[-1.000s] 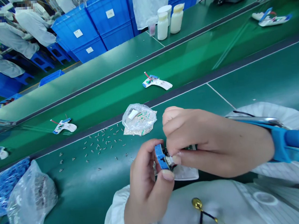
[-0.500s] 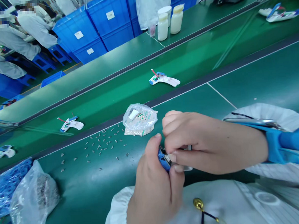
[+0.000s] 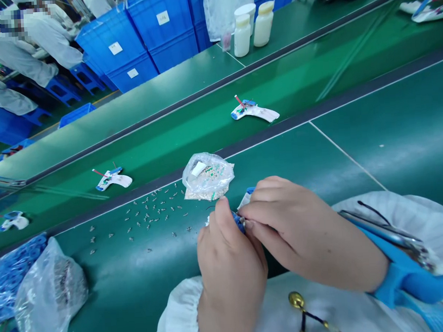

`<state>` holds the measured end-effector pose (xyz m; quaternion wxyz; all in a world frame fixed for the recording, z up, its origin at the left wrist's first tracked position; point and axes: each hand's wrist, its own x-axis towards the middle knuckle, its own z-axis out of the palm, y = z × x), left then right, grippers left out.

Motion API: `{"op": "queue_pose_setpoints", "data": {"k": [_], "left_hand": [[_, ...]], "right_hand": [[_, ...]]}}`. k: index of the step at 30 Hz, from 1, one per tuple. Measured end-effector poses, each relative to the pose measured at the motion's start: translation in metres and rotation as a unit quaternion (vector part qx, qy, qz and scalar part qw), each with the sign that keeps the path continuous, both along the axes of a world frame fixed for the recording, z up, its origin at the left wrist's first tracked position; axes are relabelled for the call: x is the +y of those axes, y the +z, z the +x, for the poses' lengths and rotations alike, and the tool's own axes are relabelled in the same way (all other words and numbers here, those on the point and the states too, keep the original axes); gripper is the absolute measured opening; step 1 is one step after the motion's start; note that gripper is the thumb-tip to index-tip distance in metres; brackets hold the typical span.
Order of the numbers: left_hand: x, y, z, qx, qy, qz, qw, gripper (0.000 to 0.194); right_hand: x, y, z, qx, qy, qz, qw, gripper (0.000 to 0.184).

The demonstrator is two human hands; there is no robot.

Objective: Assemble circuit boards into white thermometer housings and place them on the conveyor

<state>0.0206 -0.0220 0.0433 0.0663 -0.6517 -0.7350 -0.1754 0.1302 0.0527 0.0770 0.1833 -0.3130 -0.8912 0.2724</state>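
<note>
Head: left hand [image 3: 229, 267], right hand [image 3: 306, 233] pinch blue part [image 3: 238, 222].

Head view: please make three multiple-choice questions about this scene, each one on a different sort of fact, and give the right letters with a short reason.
1. Where do the small metal parts lie?
A. Inside a blue crate
B. On the green bench
C. Inside a white bottle

2. What colour is the cuff on the right wrist?
A. Blue
B. Red
C. Yellow

3. What is the state of the blue part?
A. Lying alone on the bench
B. Standing inside a crate
C. Pinched between both hands

1: B, they are scattered on the bench surface near the clear bag.
2: A, the cuff shows bright blue at the wrist.
3: C, the left hand and right hand grip it together at their fingertips.
</note>
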Motion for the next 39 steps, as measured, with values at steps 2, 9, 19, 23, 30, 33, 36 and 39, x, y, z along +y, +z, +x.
{"op": "queue_pose_setpoints", "data": {"k": [2, 9, 19, 23, 30, 33, 36, 39], "left_hand": [[0.001, -0.002, 0.002, 0.039, 0.014, 0.010, 0.999, 0.040], [0.002, -0.005, 0.004, 0.087, 0.016, 0.010, 0.996, 0.037], [0.003, 0.010, -0.014, -0.278, -0.057, -0.154, 0.946, 0.041], [0.005, 0.005, -0.014, -0.310, -0.053, -0.178, 0.932, 0.044], [0.016, -0.013, -0.018, -0.366, -0.066, -0.071, 0.925, 0.060], [0.021, -0.019, -0.022, -0.382, -0.079, -0.020, 0.921, 0.055], [0.022, -0.024, -0.020, -0.355, -0.116, -0.033, 0.927, 0.040], [0.019, -0.030, -0.017, -0.320, -0.185, -0.042, 0.928, 0.035]], "right_hand": [[-0.005, -0.001, -0.002, 0.004, -0.023, 0.004, 1.000, 0.031], [-0.016, -0.003, -0.004, 0.022, -0.055, -0.032, 0.998, 0.027], [0.021, -0.003, 0.011, 0.045, 0.015, -0.204, 0.978, 0.025], [0.036, -0.012, 0.020, 0.044, 0.066, -0.268, 0.960, 0.020], [0.085, -0.028, 0.050, 0.019, 0.028, -0.345, 0.938, 0.022], [0.147, -0.028, 0.077, 0.016, -0.231, -0.239, 0.943, 0.018], [0.215, -0.027, 0.108, 0.012, -0.416, -0.124, 0.901, 0.027], [0.260, -0.036, 0.127, -0.020, -0.495, -0.085, 0.865, 0.034]]}}
